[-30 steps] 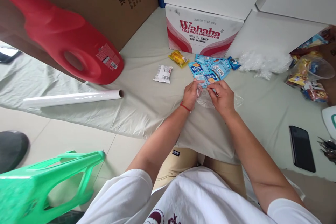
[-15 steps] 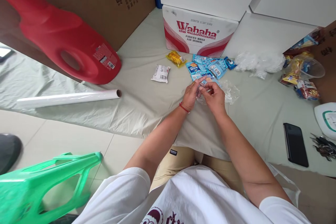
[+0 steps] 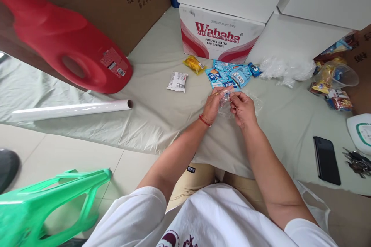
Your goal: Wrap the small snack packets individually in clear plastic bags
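Between my hands is a crinkled clear plastic wrapper (image 3: 226, 109), with something small and reddish inside it that I cannot make out. My left hand (image 3: 213, 106) holds its left side, fingers pointing up and right. My right hand (image 3: 242, 108) pinches its right side between thumb and forefinger. Just beyond my fingertips lies a pile of blue snack packets (image 3: 228, 74). A yellow packet (image 3: 194, 64) and a white packet (image 3: 177, 82) lie to the left of the pile.
A red bottle (image 3: 72, 46) and a white roll (image 3: 72, 109) are on the left. Behind stands a Wahaha box (image 3: 218, 34). Crumpled clear bags (image 3: 286, 68), a tipped plastic cup (image 3: 344, 74), a phone (image 3: 327, 160) and keys (image 3: 358, 163) are on the right. A green stool (image 3: 52, 204) stands lower left.
My right hand has moved slightly right, away from my left hand, and more of the clear plastic shows between them.
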`<state>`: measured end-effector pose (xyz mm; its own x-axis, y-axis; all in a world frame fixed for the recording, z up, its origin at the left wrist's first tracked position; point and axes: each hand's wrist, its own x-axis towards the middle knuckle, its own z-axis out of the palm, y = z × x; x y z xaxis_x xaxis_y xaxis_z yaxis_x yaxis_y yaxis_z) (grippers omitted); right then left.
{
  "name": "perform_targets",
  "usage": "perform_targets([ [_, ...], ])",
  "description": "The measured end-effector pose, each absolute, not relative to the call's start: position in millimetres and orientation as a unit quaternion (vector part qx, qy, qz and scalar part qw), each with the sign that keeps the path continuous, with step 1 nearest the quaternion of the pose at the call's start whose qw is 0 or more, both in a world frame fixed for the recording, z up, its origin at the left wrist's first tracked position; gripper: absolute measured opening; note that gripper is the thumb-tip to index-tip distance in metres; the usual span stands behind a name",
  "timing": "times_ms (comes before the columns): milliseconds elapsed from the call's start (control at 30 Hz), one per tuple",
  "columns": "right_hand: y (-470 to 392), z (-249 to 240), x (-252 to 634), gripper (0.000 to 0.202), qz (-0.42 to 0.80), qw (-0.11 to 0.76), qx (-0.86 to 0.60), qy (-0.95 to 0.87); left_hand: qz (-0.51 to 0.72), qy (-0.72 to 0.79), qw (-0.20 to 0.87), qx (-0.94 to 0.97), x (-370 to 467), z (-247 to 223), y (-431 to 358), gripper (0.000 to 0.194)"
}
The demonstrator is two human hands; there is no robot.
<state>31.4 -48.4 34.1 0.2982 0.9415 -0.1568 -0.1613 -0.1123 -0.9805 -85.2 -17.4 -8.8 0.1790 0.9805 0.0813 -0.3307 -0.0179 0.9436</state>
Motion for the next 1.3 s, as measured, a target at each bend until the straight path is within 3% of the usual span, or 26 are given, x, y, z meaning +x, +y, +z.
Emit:
perform_targets([
  [367,-51,32,44,0.046,0.504,0.518,-0.589,-0.362,0.551,0.297,0.588,0.512,-86,-9,-19,0.042],
  [500,-53,27,52,0.025,0.354,0.507,-0.636,-0.461,0.549,0.27,0.654,0.445,-85,-7,-16,0.049],
  [600,-59,24,57,0.017,0.172,0.423,-0.655,-0.602,0.527,0.276,0.677,0.434,-83,-7,-15,0.062],
  [667,-63,22,57,0.018,0.092,0.36,-0.658,-0.655,0.511,0.311,0.633,0.491,-82,-7,-17,0.068],
  [733,-66,18,56,0.02,0.062,0.313,-0.667,-0.673,0.501,0.346,0.563,0.559,-80,-9,-20,0.06],
  [833,-69,14,56,0.021,0.068,0.289,-0.677,-0.673,0.497,0.383,0.492,0.604,-77,-12,-21,0.023],
  [1000,-79,12,62,0.018,0.17,0.375,-0.676,-0.611,0.521,0.432,0.553,0.486,-75,-13,-14,0.015],
  [1300,-135,15,80,0.032,0.362,0.569,-0.676,-0.298,0.505,0.452,0.689,0.255,-86,3,-8,0.009],
])
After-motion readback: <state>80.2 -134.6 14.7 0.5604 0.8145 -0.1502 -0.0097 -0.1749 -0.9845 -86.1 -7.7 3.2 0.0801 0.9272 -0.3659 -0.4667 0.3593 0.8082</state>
